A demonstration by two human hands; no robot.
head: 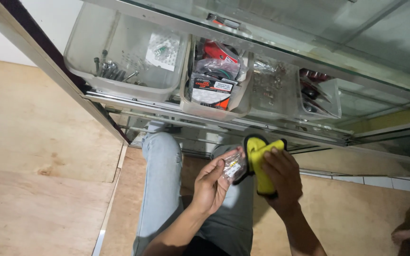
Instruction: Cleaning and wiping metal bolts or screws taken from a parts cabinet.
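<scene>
We see the left hand (210, 182) closed on a small clear bag (233, 166) of tiny parts and the right hand (283, 175) gripping a yellow cloth (261, 161), both over the knees below the cabinet's plastic bins (124, 83), apparently mid-wipe.

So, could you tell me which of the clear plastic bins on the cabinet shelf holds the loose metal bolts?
The leftmost bin, the widest one: grey bolts lie loose in its near left corner. The bin beside it is stuffed with packaged parts instead.
</scene>
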